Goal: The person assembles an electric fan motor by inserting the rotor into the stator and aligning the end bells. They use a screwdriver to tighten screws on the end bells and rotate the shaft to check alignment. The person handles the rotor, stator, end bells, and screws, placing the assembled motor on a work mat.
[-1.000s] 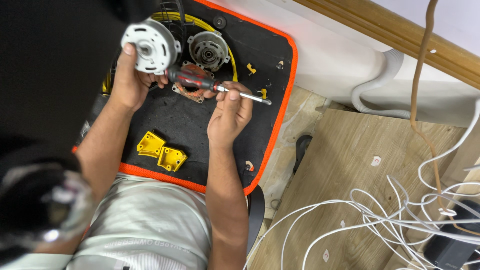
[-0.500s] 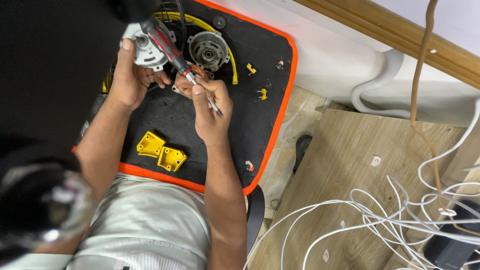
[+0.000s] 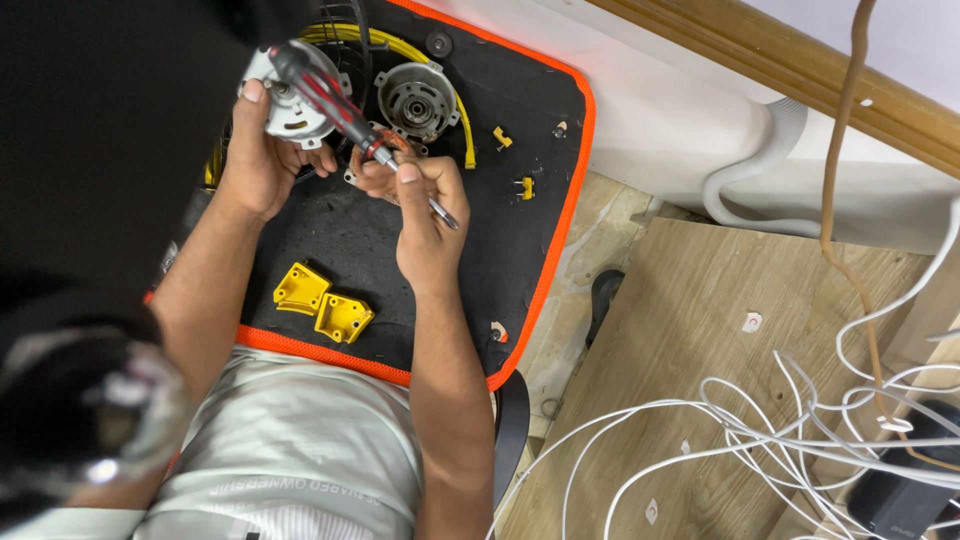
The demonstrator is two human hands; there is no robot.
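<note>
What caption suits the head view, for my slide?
Left hand holds a motor part; right hand grips a screwdriver.

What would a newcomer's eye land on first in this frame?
Probably the black mat with its orange border, where the left hand holds a grey motor part and the right hand grips a red-and-black screwdriver slanting across it. Next, two yellow plastic pieces near the mat's lower edge, and a tangle of white cables on the wooden floor at right.

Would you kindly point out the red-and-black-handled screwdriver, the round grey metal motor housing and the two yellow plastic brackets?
Red-and-black-handled screwdriver [image 3: 335,97]: head view, handle middle.
Round grey metal motor housing [image 3: 415,100]: head view, centre.
Two yellow plastic brackets [image 3: 322,303]: head view, where they meet.
</note>
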